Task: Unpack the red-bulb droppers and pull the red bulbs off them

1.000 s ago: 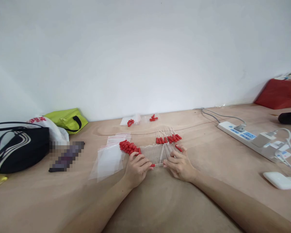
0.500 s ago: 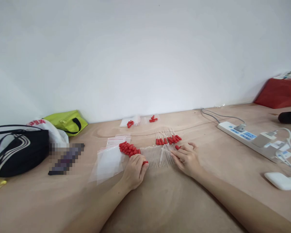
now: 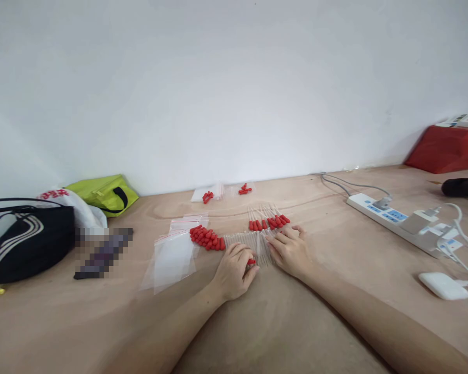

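Observation:
A row of clear thin tubes with red caps (image 3: 245,242) lies on the wooden table (image 3: 257,322) in front of me. My left hand (image 3: 236,270) is curled at the row's near edge, its fingers pinched on one red-capped tube (image 3: 251,261). My right hand (image 3: 290,250) rests on the right end of the row, fingers bent and pressing down on the tubes. A second bunch of red-capped tubes (image 3: 269,222) lies just beyond my right hand. Empty clear zip bags (image 3: 173,254) lie to the left of the row.
Two small bags with red pieces (image 3: 224,192) lie near the wall. A black striped bag (image 3: 23,239), a green pouch (image 3: 103,193) and a dark blurred object (image 3: 101,253) sit at the left. A white power strip (image 3: 401,223), cables, a white charger (image 3: 443,286) and a red box (image 3: 448,150) are at the right.
My left hand has slid right along the near edge of the row with a red-capped tube in its fingers. My right hand has moved left and closer to it.

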A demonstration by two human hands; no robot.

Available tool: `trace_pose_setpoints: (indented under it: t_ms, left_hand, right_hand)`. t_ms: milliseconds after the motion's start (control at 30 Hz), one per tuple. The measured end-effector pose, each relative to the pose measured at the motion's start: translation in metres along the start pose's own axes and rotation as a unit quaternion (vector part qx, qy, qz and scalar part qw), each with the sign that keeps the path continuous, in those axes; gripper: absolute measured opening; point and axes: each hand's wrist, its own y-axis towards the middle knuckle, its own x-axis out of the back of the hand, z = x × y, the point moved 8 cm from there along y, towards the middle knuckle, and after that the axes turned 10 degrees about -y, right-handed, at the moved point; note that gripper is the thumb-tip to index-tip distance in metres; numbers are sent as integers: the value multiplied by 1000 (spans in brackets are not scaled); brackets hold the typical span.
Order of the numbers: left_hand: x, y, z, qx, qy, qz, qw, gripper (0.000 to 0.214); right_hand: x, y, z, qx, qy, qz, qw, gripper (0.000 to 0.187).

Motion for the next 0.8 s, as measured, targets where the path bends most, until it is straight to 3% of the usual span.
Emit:
trace_pose_setpoints:
  t_ms: [133, 300, 500, 667, 800]
  left_hand:
    - [2, 0, -2, -2, 7, -3, 1000, 4]
    - [6, -3, 3, 24, 37, -17, 999, 12]
    - [1, 2, 14, 14, 49, -48, 998, 34]
    - [-6, 19, 6, -16, 52, -50, 997, 44]
    - [-8, 36, 7, 9, 17, -37, 999, 52]
  right_hand:
    - [-5, 3, 7, 21, -4, 48, 999, 20]
    - [-9, 3, 14, 51, 23, 91, 994, 39]
    - [3, 6, 7, 9, 97, 45, 994, 29]
    - [10, 6, 5, -6, 168, 24, 985, 24]
    - [6, 6, -18, -58, 204, 51, 976, 21]
